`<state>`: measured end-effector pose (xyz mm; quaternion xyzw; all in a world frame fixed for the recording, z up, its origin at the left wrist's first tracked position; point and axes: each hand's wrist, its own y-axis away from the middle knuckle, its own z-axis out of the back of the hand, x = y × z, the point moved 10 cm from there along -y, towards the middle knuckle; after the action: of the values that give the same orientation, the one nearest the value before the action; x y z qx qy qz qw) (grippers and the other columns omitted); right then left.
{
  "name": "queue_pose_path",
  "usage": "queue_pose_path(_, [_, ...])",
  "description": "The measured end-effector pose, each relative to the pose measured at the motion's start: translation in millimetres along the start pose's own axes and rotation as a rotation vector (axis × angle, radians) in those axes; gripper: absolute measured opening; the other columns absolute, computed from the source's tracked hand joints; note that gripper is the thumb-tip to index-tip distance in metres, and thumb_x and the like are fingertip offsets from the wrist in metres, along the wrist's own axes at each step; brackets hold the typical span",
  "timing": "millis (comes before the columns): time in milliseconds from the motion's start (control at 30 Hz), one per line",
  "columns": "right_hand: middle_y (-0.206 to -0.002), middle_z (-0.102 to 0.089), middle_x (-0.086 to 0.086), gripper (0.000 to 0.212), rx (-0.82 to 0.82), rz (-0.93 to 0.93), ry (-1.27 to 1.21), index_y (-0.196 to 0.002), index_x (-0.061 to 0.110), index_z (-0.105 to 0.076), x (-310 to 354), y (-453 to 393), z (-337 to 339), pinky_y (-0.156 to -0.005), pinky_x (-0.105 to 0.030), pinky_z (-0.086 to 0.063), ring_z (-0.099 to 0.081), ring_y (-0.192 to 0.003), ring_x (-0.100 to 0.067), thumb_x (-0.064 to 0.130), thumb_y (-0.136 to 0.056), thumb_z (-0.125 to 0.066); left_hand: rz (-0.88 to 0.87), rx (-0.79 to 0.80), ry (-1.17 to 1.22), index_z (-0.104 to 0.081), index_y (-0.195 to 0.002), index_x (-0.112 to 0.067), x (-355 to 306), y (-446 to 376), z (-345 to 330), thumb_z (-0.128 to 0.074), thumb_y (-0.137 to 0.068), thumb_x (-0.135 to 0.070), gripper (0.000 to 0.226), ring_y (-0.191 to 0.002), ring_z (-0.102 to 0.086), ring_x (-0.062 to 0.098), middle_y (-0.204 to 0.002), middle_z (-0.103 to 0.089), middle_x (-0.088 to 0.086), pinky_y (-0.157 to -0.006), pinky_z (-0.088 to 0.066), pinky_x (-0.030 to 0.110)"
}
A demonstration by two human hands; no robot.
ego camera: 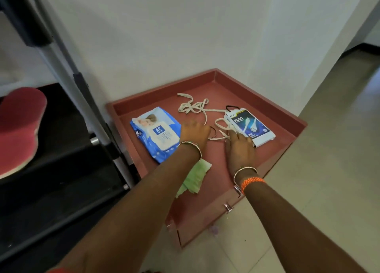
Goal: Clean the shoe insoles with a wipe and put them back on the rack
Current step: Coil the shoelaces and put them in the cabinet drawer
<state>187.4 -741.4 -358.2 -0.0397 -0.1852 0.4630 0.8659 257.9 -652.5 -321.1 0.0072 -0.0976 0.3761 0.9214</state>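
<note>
Two bare hands reach over a pink cabinet top [273, 116] beside a black shoe rack [67, 169], where one red insole [19, 128] lies.

The left hand [194, 133] rests with relaxed fingers just beside a blue wipe pack [157, 133], gripping nothing. The right hand [240, 147] lies flat, fingers straight, touching white laces [194, 106] and a white cable box [251, 126]. A crumpled green wipe [194, 179] sits under the left forearm. The insole looks light and bendy; holding it at the edges would likely suit. The wipe looks soft and limp, easy to pinch.
</note>
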Motion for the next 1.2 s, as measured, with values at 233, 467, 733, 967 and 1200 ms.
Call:
queue_pose_path(233, [-0.138,-0.031,-0.022,0.062,0.010,-0.040,-0.159,-0.139,0.007,-0.032,20.0,18.5,19.5,-0.095,-0.043,-0.040,-0.045,-0.114,-0.041,0.010,-0.083,-0.057,-0.100,-0.117,0.131,-0.045,-0.124,-0.018,8.1,65.0,44.6,-0.045,-0.093,-0.011,0.032,-0.107,-0.054,0.029,-0.117,-0.053,0.004,-0.070,-0.035,0.035])
queue_pose_path(467, [-0.104,-0.060,-0.019,0.037,-0.265,0.130,-0.314,-0.104,0.004,-0.060,119.6,89.8,135.2,-0.082,-0.044,-0.042,-0.052,-0.101,-0.039,0.010,-0.069,-0.052,-0.262,-0.021,0.567,-0.044,-0.136,-0.018,48.5,209.6,69.5,-0.058,-0.081,-0.020,0.057,-0.107,-0.057,0.025,-0.125,-0.055,0.003,-0.076,-0.048,0.034])
queue_pose_path(733, [-0.092,-0.068,0.001,0.015,0.404,0.768,-0.305,-0.089,0.020,-0.063,333.0,312.7,84.6,-0.069,-0.032,-0.048,-0.064,-0.086,-0.026,0.021,-0.080,-0.051,0.369,0.058,0.777,-0.063,-0.079,-0.019,180.8,433.1,4.0,-0.039,-0.072,-0.043,0.035,-0.068,-0.059,0.018,-0.075,-0.065,-0.004,-0.062,-0.050,0.036])
queue_pose_path(967, [-0.098,-0.066,-0.007,0.017,0.726,1.160,-0.019,-0.094,0.017,-0.062,467.9,455.3,-33.8,-0.071,-0.033,-0.045,-0.062,-0.092,-0.030,0.018,-0.089,-0.045,0.877,0.393,0.896,-0.068,-0.098,-0.018,257.0,635.7,-153.9,-0.051,-0.082,-0.033,0.028,-0.097,-0.063,0.022,-0.103,-0.071,0.003,-0.082,-0.047,0.026])
queue_pose_path(1200, [-0.112,-0.060,-0.010,0.024,0.941,1.565,0.302,-0.105,0.013,-0.059,522.6,594.6,-175.2,-0.079,-0.034,-0.047,-0.058,-0.104,-0.030,0.006,-0.087,-0.044,1.215,0.654,0.985,-0.047,-0.128,-0.011,265.0,784.9,-314.1,-0.051,-0.091,-0.020,0.039,-0.118,-0.052,0.030,-0.127,-0.055,0.015,-0.094,-0.041,0.031])
